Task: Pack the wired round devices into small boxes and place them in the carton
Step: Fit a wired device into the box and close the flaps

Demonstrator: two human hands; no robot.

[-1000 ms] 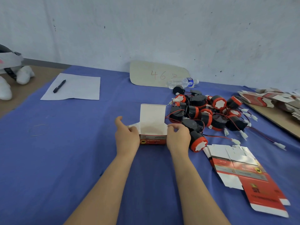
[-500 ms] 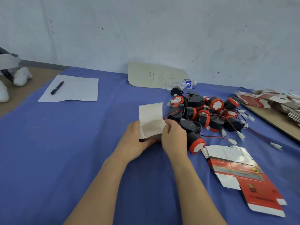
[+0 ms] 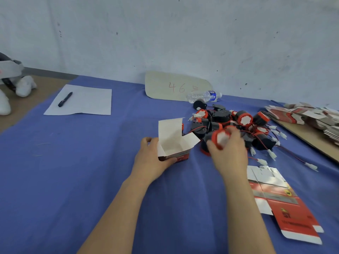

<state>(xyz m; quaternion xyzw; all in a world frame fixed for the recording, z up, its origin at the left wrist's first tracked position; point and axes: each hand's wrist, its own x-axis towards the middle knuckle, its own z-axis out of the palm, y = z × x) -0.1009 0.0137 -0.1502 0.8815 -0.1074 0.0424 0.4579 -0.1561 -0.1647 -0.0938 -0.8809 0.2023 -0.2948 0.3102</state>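
A small red and white box [image 3: 174,143] stands on the blue cloth with its top flaps open, and my left hand [image 3: 152,160] grips its left side and front. Just to the right, my right hand [image 3: 229,151] curls round a round black device with a red rim and white face [image 3: 221,137], lifted at the near edge of the pile. The pile of round wired devices [image 3: 238,125] lies behind it, red and black wires with white plugs trailing to the right. No carton is in view.
Flat unfolded boxes [image 3: 280,200] lie at the near right, and more are stacked on a brown board [image 3: 304,116] at the far right. A paper sheet with a pen [image 3: 80,99], a cardboard sign [image 3: 176,87] and a water bottle [image 3: 203,96] sit farther back.
My right hand has left the box and moved right to the pile, where it now holds a device. The box's flaps have come open, and my left hand keeps holding the box.
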